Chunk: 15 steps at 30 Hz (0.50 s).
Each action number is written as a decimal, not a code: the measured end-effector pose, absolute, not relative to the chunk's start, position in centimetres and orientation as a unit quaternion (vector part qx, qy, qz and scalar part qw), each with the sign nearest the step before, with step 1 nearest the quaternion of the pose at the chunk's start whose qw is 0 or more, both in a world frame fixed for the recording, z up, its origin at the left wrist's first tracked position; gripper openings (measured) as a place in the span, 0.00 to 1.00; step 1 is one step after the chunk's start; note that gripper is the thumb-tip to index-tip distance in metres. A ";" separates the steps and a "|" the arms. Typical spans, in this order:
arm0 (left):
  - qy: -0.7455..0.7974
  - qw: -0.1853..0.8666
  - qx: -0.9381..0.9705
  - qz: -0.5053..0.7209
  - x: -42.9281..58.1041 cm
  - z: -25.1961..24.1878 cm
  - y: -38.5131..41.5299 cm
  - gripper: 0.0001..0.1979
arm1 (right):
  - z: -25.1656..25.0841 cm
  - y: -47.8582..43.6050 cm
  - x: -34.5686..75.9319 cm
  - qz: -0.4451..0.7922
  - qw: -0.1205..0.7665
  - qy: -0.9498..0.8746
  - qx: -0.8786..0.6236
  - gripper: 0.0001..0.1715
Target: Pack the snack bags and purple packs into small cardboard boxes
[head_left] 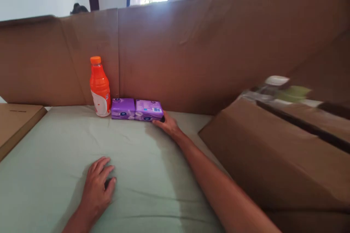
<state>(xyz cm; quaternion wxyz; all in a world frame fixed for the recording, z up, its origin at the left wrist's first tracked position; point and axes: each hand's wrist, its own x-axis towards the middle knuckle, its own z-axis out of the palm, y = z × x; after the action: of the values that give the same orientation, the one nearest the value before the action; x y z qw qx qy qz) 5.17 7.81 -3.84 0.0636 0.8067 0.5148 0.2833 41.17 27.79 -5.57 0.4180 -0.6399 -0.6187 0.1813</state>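
Note:
My right hand (168,123) reaches to the far side of the bed-like surface and grips the right end of a purple pack (148,110), its thumb along the front lower edge. The fingers behind that end are partly hidden. A second purple pack (123,109) sits end to end with it on the left. Beside that one stands an upright orange bottle (100,85) with an orange cap and a white label. My left hand (98,182) rests on the pale green sheet (131,160) nearer to me, fingers a little bent and apart, holding nothing.
A tall cardboard wall (191,58) runs behind the packs and bottle. On the right is a large cardboard box (268,153) with a blurred clear container (273,85) and something green (294,94) in it. Another cardboard piece (19,123) lies at the left edge.

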 end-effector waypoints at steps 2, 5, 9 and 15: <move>0.512 0.057 0.808 0.286 5.2 -3.5 7.6 0.14 | -5.3 27.9 40.8 0.170 0.385 -0.632 -0.650 0.33; 0.511 0.042 0.810 0.283 5.1 -3.0 7.4 0.14 | -4.7 27.5 40.3 0.151 0.354 -0.654 -0.651 0.30; 0.501 0.022 0.820 0.275 4.9 -2.6 7.5 0.13 | -3.9 27.0 39.6 0.125 0.325 -0.666 -0.660 0.28; 0.465 -0.018 0.835 0.293 3.7 -3.1 8.9 0.13 | -2.2 26.8 38.9 0.101 0.304 -0.660 -0.680 0.33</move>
<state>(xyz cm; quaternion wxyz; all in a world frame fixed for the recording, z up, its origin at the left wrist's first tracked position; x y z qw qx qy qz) 3.68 8.88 -3.06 -0.0184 0.8349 0.4655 0.2931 38.87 26.83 -2.15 0.3040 -0.6797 -0.6598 0.1012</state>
